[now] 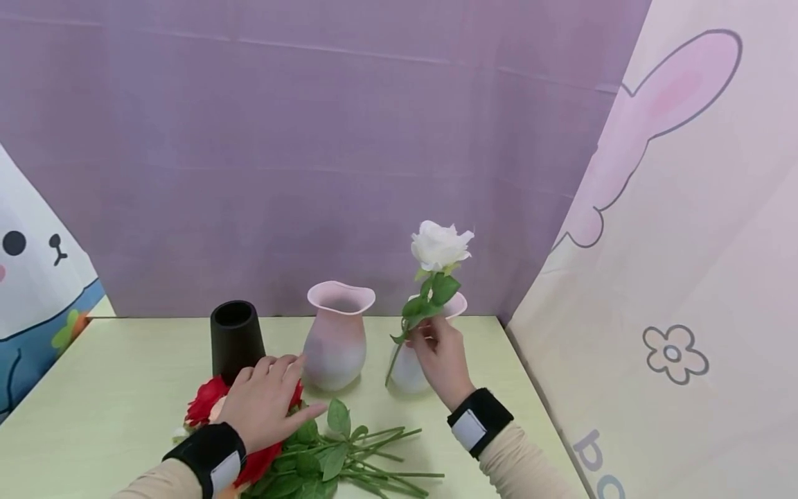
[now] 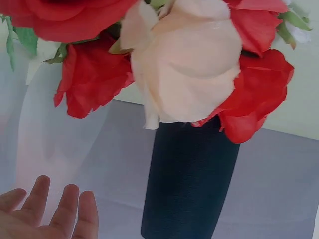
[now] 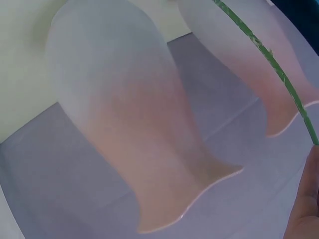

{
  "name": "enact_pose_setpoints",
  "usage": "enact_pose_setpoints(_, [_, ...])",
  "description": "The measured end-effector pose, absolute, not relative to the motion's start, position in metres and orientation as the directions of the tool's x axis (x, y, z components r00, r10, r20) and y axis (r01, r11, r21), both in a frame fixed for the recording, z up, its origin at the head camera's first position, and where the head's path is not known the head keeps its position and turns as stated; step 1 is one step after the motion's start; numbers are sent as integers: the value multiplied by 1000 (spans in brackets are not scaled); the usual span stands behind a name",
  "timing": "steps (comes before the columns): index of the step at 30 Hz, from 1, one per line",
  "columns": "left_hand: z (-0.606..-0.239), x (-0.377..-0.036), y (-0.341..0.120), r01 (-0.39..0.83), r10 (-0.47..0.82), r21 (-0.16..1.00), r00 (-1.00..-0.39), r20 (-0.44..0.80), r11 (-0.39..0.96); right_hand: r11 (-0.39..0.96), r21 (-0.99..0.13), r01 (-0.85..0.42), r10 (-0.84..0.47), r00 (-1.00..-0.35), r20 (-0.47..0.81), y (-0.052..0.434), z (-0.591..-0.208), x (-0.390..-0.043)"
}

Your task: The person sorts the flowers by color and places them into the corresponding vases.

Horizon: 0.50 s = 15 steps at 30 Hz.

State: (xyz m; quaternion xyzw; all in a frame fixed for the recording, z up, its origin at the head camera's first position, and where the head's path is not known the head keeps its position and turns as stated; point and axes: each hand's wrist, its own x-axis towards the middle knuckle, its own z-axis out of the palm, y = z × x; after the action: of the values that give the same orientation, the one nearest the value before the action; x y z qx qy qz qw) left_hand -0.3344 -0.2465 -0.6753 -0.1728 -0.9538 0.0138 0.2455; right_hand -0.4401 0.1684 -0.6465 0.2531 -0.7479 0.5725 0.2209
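A white artificial rose [image 1: 440,245] stands upright in my right hand [image 1: 445,357], whose thumb and fingers pinch its stem below the leaves. Its bare green stem [image 3: 271,59] slants down past the vases in the right wrist view. Behind that hand is the right pink-and-white vase [image 1: 408,371], partly covered by it. My left hand [image 1: 264,400] is spread with straight fingers above a pile of artificial flowers. Red roses [image 2: 259,97] and a peach rose [image 2: 187,62] lie in that pile, their green stems [image 1: 386,478] pointing right.
A second pink-and-white vase [image 1: 337,339] with a wavy rim stands between the hands, toward the back. Left of it is a black tapered vase [image 1: 235,339]. A purple backdrop [image 1: 299,159] rises behind the pale table [image 1: 125,388], and a printed wall panel [image 1: 661,277] bounds the right side.
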Motion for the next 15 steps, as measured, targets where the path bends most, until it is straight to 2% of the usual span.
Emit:
enact_pose_setpoints(4, [-675,-336,-242,342,351,-112,-798,489,933,219,-713,-666,-101,-742,662,174,-635,-441])
enact_pose_setpoints(10, [-692,-348,-240,348,339,-76,-804,488,935,231,-655,-720,-57,-682,729,176,-614,-432])
enact_pose_setpoints(15, [-670,-335,-228,352,347,-81,-809,475,932,283,-596,-751,-20,-626,780,181,-595,-426])
